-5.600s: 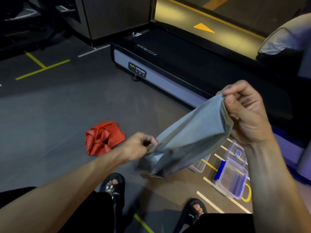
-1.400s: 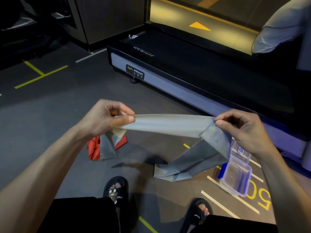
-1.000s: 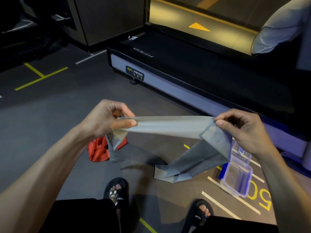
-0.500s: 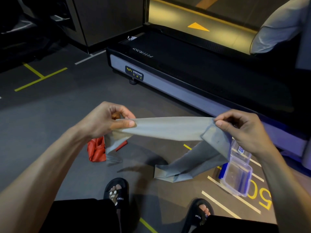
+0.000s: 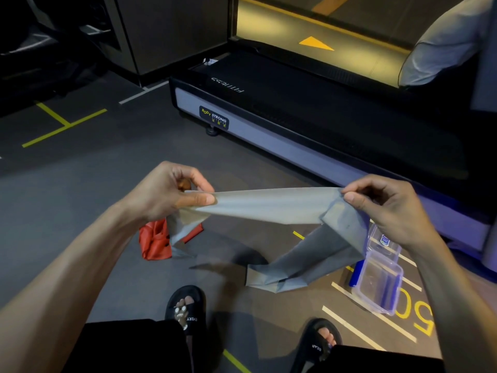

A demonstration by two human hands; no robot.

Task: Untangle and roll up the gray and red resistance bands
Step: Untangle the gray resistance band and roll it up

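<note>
Both forearms reach forward from the bottom corners of the view, hands raised at about the same height above the dark floor (image 5: 67, 189). The left hand (image 5: 166, 192) is curled, thumb laid flat along the top and pressed toward the fingers, pinching one part of the gray resistance band (image 5: 269, 204); a short end of the band hangs below this hand. The right hand (image 5: 390, 205) pinches the band between thumb and forefinger at a folded corner, the other fingers bent loosely behind. Between the 2 hands the band stretches nearly level as a flat strip; from the right hand the rest drops down and left, its creased end lying on the floor near the sandaled feet (image 5: 187, 309). The red resistance band (image 5: 154, 242) lies crumpled on the floor below the left hand, partly hidden by the gray band's hanging end. A clear plastic container (image 5: 379, 281) with blue clips sits open on the floor under the right wrist, beside a treadmill (image 5: 309, 111).
</note>
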